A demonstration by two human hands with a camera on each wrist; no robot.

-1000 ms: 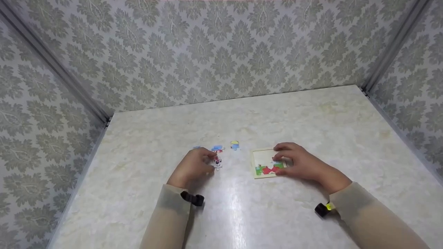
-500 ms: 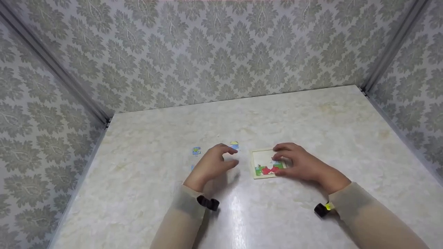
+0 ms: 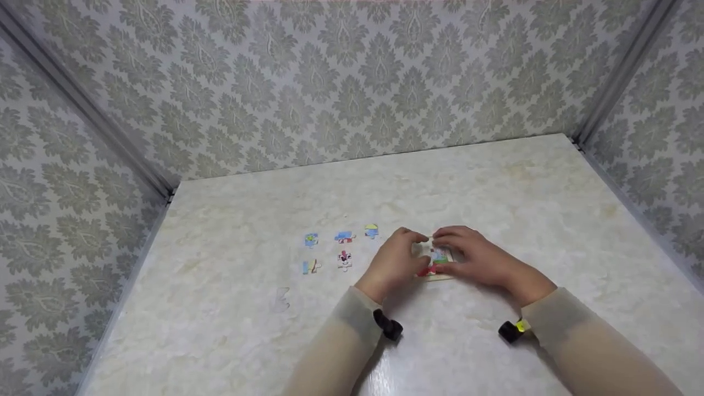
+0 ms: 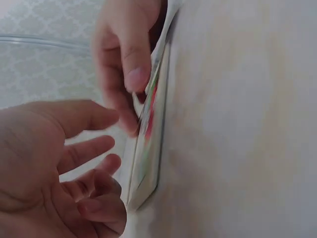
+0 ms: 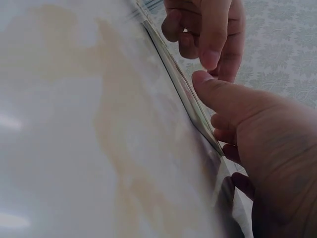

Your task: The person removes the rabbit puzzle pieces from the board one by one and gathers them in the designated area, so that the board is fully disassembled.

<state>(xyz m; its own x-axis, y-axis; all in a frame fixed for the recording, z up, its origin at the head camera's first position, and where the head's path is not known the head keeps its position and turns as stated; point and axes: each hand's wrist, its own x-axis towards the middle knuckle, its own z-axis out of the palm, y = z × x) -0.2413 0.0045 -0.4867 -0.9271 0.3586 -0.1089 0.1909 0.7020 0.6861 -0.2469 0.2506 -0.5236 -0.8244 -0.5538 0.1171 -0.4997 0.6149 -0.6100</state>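
A small wooden puzzle frame (image 3: 440, 279), partly filled with green and red pieces, lies flat on the table. My right hand (image 3: 477, 263) grips its right side, thumb over the picture and fingers along the far edge and side. From the left, my left hand (image 3: 395, 263) reaches over the frame, hiding much of it. Its thumb (image 4: 101, 116) and fingers are apart with nothing between them. Left of the hands lie loose jigsaw pieces: a yellow-and-blue one (image 3: 371, 231), a blue-and-red one (image 3: 345, 237) and one with an animal face (image 3: 345, 260).
Two more jigsaw pieces, one blue with green (image 3: 311, 240) and one blue and tan (image 3: 311, 267), lie farther left. A pale, curvy-edged flat shape (image 3: 282, 299) is nearer the front. The marbled table (image 3: 495, 187) meets patterned walls (image 3: 357, 82) behind and at both sides.
My left hand has moved right, from beside the animal-face piece to over the frame, uncovering the loose pieces. My right hand has stayed at the frame's right side.
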